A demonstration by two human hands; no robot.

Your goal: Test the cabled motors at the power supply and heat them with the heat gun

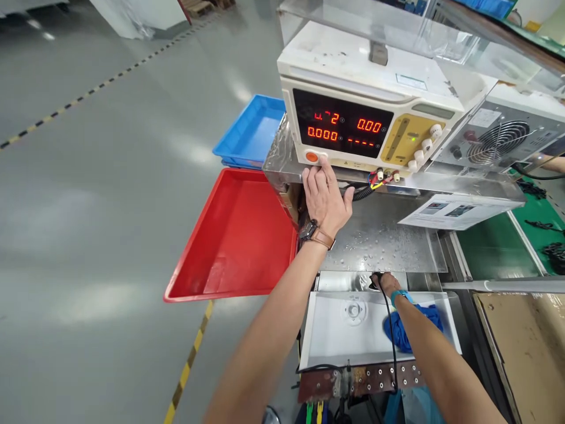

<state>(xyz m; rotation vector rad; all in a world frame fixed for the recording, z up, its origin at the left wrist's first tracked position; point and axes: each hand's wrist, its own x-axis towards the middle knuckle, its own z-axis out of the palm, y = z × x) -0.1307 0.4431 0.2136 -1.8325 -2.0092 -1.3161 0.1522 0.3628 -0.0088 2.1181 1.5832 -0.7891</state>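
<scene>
My left hand (324, 197) reaches up to the front of a white bench instrument (366, 82) with red digits; its fingertips rest at the lower edge beside the orange button (311, 156). A brown-strapped watch sits on that wrist. My right hand (386, 284) is lower, at the back edge of a white sink-like tray (335, 341), closed on a small black part with a black cable (391, 330) trailing toward me. A crumpled blue cloth (399, 330) lies in the tray under my right forearm.
A red tray (233, 235) and a blue tray (253, 129) jut out left of the bench. A wet steel surface (384, 235) lies under the instrument's shelf. A second unit with a fan (498, 141), a paper sheet (454, 209) and a green mat (485, 253) are at right.
</scene>
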